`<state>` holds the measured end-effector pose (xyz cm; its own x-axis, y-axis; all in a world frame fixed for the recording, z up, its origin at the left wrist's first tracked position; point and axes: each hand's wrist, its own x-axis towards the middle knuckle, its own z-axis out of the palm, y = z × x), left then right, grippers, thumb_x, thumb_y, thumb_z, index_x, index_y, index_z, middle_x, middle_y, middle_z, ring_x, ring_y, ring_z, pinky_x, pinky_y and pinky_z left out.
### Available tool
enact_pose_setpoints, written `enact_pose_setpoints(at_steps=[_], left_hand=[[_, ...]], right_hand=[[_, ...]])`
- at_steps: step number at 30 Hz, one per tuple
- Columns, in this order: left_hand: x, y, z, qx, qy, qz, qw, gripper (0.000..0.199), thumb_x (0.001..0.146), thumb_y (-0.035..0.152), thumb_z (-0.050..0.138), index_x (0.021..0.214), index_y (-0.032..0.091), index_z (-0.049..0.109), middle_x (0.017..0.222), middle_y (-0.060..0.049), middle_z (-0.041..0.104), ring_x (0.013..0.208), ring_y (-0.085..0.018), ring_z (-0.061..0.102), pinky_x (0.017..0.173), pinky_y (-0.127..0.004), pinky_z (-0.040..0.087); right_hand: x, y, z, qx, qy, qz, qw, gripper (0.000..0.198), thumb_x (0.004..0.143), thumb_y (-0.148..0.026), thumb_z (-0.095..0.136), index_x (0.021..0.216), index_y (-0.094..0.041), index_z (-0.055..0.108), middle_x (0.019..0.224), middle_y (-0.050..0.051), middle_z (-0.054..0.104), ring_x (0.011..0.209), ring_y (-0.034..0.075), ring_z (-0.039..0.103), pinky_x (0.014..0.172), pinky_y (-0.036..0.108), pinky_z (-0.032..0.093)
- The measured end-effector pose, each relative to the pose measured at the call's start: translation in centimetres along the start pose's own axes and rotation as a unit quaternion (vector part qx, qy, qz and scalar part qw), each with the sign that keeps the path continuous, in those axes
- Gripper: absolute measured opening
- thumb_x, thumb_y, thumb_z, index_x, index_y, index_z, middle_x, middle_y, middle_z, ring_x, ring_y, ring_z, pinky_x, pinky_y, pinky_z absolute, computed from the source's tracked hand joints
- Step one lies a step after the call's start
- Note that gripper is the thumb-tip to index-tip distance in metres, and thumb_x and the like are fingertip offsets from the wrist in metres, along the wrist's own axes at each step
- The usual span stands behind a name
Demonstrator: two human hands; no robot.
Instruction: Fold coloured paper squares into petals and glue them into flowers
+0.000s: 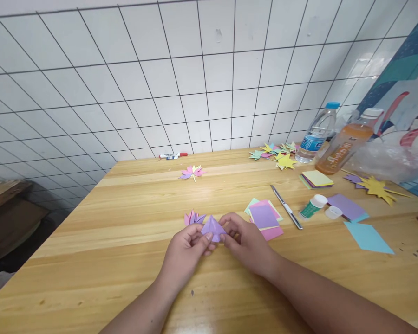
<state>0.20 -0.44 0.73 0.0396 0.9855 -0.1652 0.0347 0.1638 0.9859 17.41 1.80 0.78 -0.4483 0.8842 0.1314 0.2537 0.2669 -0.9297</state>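
A small folded piece of purple paper, pointed at the top, is held up between my two hands over the wooden table. My left hand pinches its lower left side with thumb and fingers. At its right corner, the thumb and fingers of my right hand close on the edge. Just behind my left hand lies a pink and purple folded paper piece, partly covered. A stack of coloured paper squares, purple on top, sits beyond my right hand.
Right of the stack lie a utility knife, a glue stick and its cap. Two bottles, water and orange drink, stand at the back right. Paper leaves and markers lie near the tiled wall.
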Motion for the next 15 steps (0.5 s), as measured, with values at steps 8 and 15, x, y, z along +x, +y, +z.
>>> enact_pose_setpoints(at_steps=[8,15], left_hand=[[-0.07,0.47,-0.32,-0.07,0.006,-0.052,0.996,0.029,0.069,0.04,0.072,0.082,0.015,0.065,0.071,-0.003,0.068,0.065,-0.013,0.064,0.061,-0.021,0.05],[-0.1,0.26,-0.16,-0.095,-0.009,-0.063,0.993,0.03,0.066,0.039,0.075,0.083,0.016,0.065,0.07,-0.002,0.069,0.063,-0.012,0.064,0.058,-0.019,0.049]], right_hand=[[0.07,-0.09,-0.56,-0.149,0.018,-0.2,0.968,0.03,0.084,-0.009,0.046,0.101,-0.027,0.063,0.1,0.004,0.063,0.091,0.015,0.058,0.079,0.03,0.046],[0.16,-0.33,-0.69,-0.181,0.063,-0.2,0.961,0.015,0.085,-0.017,0.053,0.088,-0.024,0.066,0.09,0.004,0.066,0.084,0.016,0.06,0.075,0.029,0.047]])
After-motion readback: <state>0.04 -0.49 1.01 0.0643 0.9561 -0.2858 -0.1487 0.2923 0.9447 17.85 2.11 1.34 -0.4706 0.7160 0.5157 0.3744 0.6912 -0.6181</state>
